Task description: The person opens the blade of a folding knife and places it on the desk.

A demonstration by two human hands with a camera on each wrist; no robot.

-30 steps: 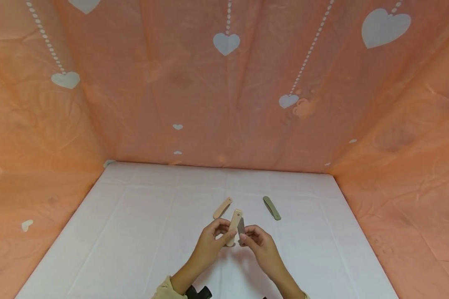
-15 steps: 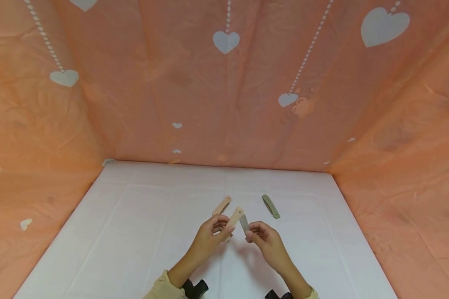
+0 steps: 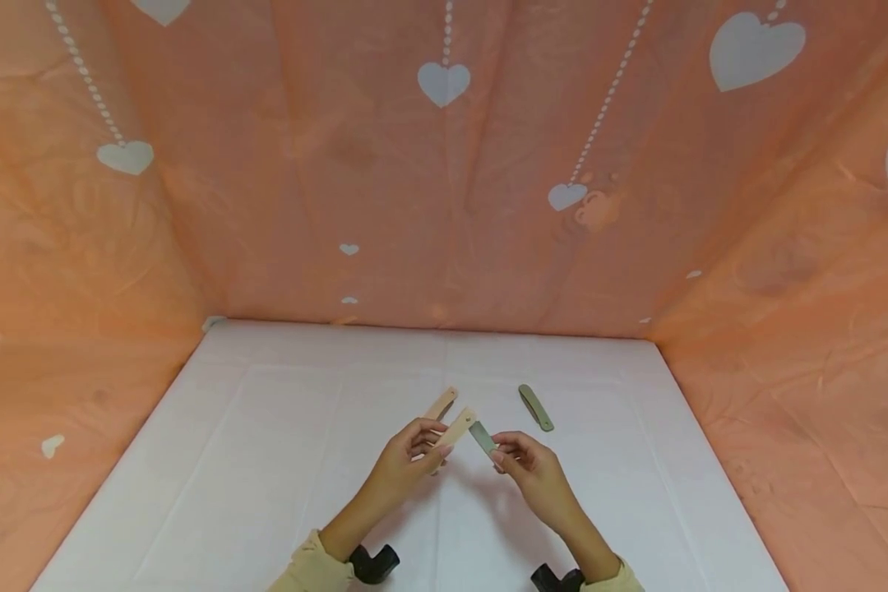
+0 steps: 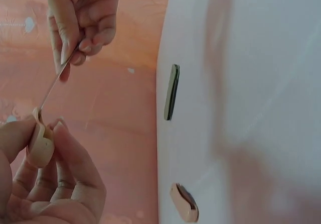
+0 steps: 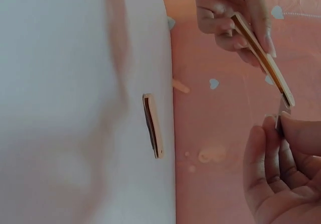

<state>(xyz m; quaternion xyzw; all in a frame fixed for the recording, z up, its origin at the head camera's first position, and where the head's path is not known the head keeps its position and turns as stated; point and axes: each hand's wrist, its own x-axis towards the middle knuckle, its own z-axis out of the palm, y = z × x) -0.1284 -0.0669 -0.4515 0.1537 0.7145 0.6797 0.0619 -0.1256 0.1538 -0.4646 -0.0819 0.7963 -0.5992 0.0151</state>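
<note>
Between my hands, a cream folding knife (image 3: 455, 428) is held above the white table, its flat metal blade (image 3: 482, 437) swung out at an angle from the handle. My left hand (image 3: 405, 457) grips the handle (image 5: 261, 56), whose long slot faces the right wrist view. Thumb and fingers of my right hand (image 3: 530, 470) pinch the blade, seen edge-on as a thin strip (image 4: 52, 87) in the left wrist view. A peach folding knife (image 3: 441, 403) lies folded just beyond my left hand. Farther right rests a green folding knife (image 3: 536, 408), also folded.
The white-covered table (image 3: 281, 460) meets orange cloth walls (image 3: 444, 205) printed with pale hearts at the back and both sides. A black wrist mount (image 3: 374, 564) sits below my left wrist, and another black mount (image 3: 557, 577) is below my right.
The blade has swung outward from near the handle to a wide angle. My right hand has moved slightly right with the blade, and my left hand has tipped the handle leftward.
</note>
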